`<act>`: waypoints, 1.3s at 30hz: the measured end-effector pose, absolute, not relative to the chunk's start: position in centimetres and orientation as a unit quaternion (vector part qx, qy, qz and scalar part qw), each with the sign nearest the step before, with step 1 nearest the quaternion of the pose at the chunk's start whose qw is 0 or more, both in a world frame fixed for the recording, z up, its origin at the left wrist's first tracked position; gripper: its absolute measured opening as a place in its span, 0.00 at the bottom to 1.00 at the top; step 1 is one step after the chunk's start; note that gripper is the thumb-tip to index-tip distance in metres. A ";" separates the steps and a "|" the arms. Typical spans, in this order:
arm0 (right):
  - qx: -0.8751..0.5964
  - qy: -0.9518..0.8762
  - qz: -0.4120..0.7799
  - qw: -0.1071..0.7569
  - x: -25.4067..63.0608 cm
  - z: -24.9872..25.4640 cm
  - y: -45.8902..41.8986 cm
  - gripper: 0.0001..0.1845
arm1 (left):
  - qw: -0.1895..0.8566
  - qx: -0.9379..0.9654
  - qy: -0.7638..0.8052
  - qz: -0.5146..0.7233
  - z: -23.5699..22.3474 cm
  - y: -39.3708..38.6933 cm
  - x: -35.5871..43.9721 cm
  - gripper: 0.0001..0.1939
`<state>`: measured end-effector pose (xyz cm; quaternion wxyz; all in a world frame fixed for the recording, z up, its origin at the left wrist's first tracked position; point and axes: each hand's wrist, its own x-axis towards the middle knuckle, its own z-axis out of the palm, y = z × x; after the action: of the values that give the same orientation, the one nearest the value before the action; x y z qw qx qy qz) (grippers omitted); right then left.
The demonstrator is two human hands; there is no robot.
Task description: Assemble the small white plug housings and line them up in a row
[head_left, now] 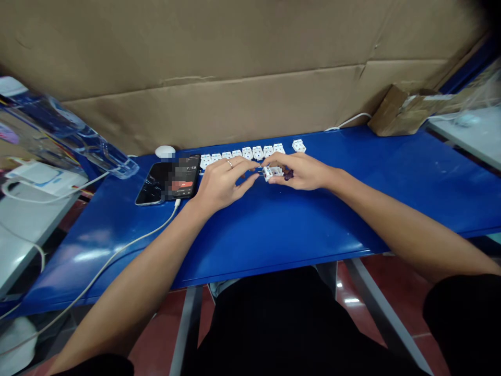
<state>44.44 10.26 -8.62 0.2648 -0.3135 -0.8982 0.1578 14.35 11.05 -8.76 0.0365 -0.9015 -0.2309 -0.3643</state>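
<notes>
Your right hand (303,171) grips a small white housing (270,172) between thumb and fingers, above the blue table (274,224). Your left hand (227,180) has thumb and index fingertip pinched close together at the housing's left end; whether they clasp a part is unclear. Behind both hands, white modules (247,152) form a row, with one separate module (298,145) to the right.

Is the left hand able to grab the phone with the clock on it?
Probably yes: the phone lies close beside the left hand, and nothing seems to cover it. But those fingers are busy at the white piece in the right hand, which might have to wait.
</notes>
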 end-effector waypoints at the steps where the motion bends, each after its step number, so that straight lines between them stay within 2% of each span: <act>1: -0.330 -0.893 0.147 0.266 44.7 -8.5 10.5 0.26 | 0.029 -0.900 -0.241 -0.362 -8.9 11.1 14.4 0.11; 7: -0.485 -0.812 0.015 0.323 47.8 -7.4 13.2 0.18 | 0.010 -0.901 -0.272 -0.337 -9.2 11.3 14.5 0.12; 16: -0.673 -0.709 -0.003 0.210 48.0 -6.5 17.6 0.15 | 0.021 -0.907 -0.261 -0.329 -8.8 10.8 15.0 0.13; 18: -0.681 -0.704 -0.028 0.202 47.7 -6.8 18.7 0.19 | 0.015 -0.907 -0.260 -0.332 -8.8 10.8 15.1 0.12; 21: -0.655 -0.714 -0.059 0.238 47.5 -7.7 20.1 0.26 | 0.022 -0.905 -0.257 -0.338 -8.7 10.7 15.2 0.12; 26: -0.667 -0.702 -0.048 0.246 46.5 -8.2 20.1 0.28 | 0.043 -0.902 -0.251 -0.348 -8.7 10.7 15.3 0.13; 32: -0.733 -0.669 -0.030 0.117 45.7 -5.0 17.1 0.25 | 0.038 -0.901 -0.257 -0.348 -8.6 10.4 15.3 0.14; 35: -0.687 -0.721 0.010 0.086 47.4 -3.9 16.3 0.22 | 0.034 -0.903 -0.259 -0.342 -8.6 10.4 15.3 0.14; 39: -0.614 -0.788 0.021 0.045 49.8 -4.2 16.2 0.33 | 0.026 -0.905 -0.259 -0.337 -8.6 10.3 15.3 0.13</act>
<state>49.78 16.21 -4.24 0.0451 -0.6136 -0.7880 0.0209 15.29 10.34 -8.60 0.0265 -0.9050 -0.2589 -0.3366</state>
